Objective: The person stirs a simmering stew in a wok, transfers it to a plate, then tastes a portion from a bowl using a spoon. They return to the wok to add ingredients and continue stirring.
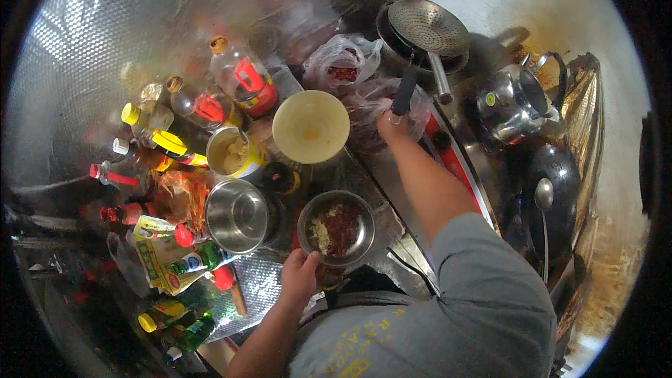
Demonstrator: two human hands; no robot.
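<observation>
My left hand (300,275) grips the near rim of a small stainless steel bowl (365,231), thumb on the edge. Inside are dark red dried pieces, perhaps chilli (344,226), beside a pale chopped heap (319,236). My right arm stretches forward, and my right hand (391,127) is among crumpled clear plastic bags (362,105). A black pan handle (404,95) with a ring at its end crosses over that hand and hides its fingers. Just beyond, another plastic bag (344,55) holds dark red pieces.
A cream bowl (311,126), an empty steel pot (237,216) and a yellow tin (231,152) stand left of centre. Several sauce bottles (247,81) crowd the left. A perforated strainer (428,26) rests over a pan. To the right are a steel kettle (512,102), a dark wok (556,184) and a spoon (544,194).
</observation>
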